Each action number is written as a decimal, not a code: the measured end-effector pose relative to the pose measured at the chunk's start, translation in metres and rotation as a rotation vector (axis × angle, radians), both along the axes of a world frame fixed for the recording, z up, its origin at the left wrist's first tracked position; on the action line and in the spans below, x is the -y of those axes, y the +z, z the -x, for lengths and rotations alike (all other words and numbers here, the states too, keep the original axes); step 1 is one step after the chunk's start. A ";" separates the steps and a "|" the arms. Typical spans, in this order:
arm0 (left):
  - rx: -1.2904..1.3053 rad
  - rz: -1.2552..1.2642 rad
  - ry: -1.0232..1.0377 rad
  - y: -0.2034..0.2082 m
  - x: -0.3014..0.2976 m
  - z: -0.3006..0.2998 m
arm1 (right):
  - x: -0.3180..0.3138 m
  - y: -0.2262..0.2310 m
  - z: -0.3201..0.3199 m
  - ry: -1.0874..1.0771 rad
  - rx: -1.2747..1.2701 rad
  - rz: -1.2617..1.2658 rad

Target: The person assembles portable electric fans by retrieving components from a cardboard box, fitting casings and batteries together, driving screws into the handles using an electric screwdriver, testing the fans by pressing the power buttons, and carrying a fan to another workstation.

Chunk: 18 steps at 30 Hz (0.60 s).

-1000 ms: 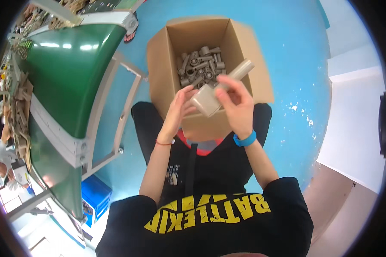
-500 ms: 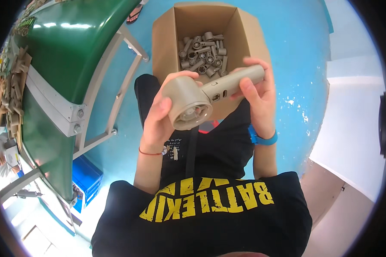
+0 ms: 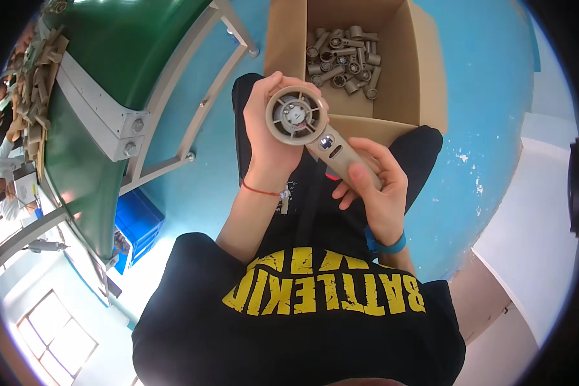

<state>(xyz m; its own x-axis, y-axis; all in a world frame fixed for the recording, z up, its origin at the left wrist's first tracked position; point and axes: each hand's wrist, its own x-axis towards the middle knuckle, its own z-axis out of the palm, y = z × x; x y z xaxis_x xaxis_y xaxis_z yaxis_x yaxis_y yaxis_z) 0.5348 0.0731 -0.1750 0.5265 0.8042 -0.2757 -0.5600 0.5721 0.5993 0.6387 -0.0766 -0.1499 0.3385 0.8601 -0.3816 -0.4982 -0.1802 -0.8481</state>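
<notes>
A beige handheld fan point(image 3: 338, 152) is held in front of me, its round spoked end turned up toward the camera. My left hand point(image 3: 264, 122) is closed round the fan's head from the left and behind. On the handle, my right hand point(image 3: 381, 183) grips with thumb on top and fingers beneath. A small shiny round spot and a dark oval slot show on the handle near the head. Beyond my hands, an open cardboard box point(image 3: 424, 71) holds many similar beige fans point(image 3: 346, 61) heaped at its far end.
A green conveyor belt point(image 3: 122, 38) on a pale metal frame point(image 3: 174, 77) runs along the left, with beige parts point(image 3: 42, 83) at its far side. Blue crates point(image 3: 135, 222) stand under it. White panels point(image 3: 514, 212) are on the right.
The fan has been turned so its spoked face points up at the camera and its handle slants down to the right. My right hand is lower. The view has shifted, moving the box rightward.
</notes>
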 end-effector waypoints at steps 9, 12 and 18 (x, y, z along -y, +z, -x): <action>-0.087 0.265 0.093 -0.014 0.004 -0.005 | 0.003 -0.005 -0.001 0.059 0.880 -0.154; -0.177 0.169 0.057 0.001 0.008 -0.009 | 0.006 -0.002 -0.006 0.026 0.869 -0.086; -0.655 -0.656 -0.236 0.010 0.010 -0.006 | 0.008 0.016 -0.017 0.055 0.672 0.088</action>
<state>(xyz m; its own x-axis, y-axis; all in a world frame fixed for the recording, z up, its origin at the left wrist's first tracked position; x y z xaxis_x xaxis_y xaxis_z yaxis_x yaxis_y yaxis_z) 0.5413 0.0633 -0.1646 0.5961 0.7961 -0.1048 0.0869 0.0658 0.9940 0.6560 -0.0842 -0.1336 0.4834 0.8581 -0.1733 0.1433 -0.2728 -0.9513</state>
